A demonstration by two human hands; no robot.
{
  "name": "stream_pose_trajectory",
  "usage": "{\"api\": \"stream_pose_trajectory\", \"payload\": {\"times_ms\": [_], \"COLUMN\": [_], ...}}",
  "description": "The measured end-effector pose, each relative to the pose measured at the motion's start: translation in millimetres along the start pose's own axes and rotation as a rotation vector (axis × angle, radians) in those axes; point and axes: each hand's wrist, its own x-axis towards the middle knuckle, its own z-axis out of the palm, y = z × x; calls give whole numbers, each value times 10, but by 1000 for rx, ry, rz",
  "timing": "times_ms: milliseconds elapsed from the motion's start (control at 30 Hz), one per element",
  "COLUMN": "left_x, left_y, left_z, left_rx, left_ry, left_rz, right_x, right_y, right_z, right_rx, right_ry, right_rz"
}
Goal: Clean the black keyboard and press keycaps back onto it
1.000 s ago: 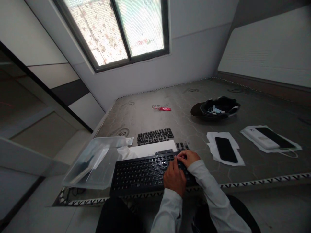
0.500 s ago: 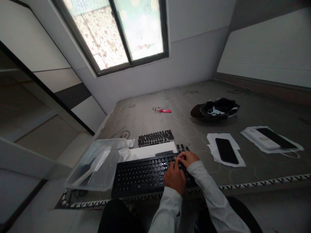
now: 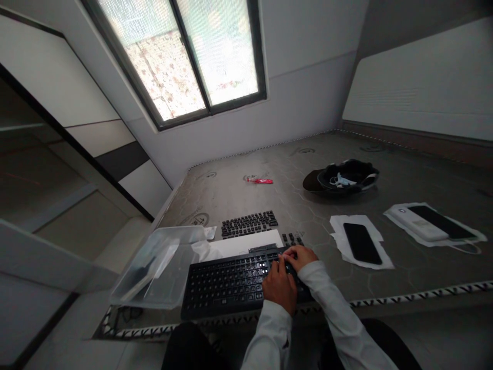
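Note:
A black keyboard (image 3: 223, 288) lies at the front edge of the covered surface, with many of its key positions bare of caps. Both hands meet over its right part. My left hand (image 3: 279, 285) rests on the keys with its fingers curled and close together. Just beyond it, my right hand (image 3: 302, 257) has thumb and fingertips pinched near the left fingertips; whatever they hold is too small to make out. Behind the keyboard, loose black keycaps (image 3: 248, 223) lie in rows, with a smaller group of keycaps (image 3: 292, 239) to the right.
A clear plastic box (image 3: 162, 298) stands left of the keyboard. A white sheet (image 3: 246, 242) lies behind it. Rightward are a phone (image 3: 362, 244) on white paper, a white device (image 3: 421, 223) with a cable, and a dark cap (image 3: 339, 177). A red item (image 3: 262, 181) lies farther back.
The view has shifted slightly, so everything sits a little lower and to the right. Both hands stay at the same part of the keyboard, with only small finger movement.

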Motion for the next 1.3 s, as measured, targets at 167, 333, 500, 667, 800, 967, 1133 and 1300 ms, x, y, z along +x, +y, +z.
{"api": "stream_pose_trajectory", "payload": {"times_ms": [167, 333, 500, 667, 800, 967, 1133, 1300], "left_x": [-1, 2, -11, -55, -66, -70, -72, -55], "left_y": [-6, -35, -60, -83, -83, -45, -32, -65], "left_z": [16, 86, 150, 198, 208, 103, 52, 147], "left_rx": [27, 45, 23, -7, -13, -6, 11, 3], "left_ry": [3, 12, 35, 73, 104, 100, 75, 106], "left_rz": [-2, 12, 28, 28, 28, 29, 42, 41], "right_x": [-20, -27, -37, -54, -47, 0, 78, 208], "right_y": [9, 39, 94, 117, 180, 466, 841, 1062], "right_z": [32, 97, 154, 169, 76, -155, -265, -235], "right_rx": [8, 21, 63, 132, 179, 122, 103, 40], "right_ry": [30, 63, 94, 143, 250, 411, 386, 312], "right_rz": [5, -19, -45, -64, 32, 200, 350, 374]}}
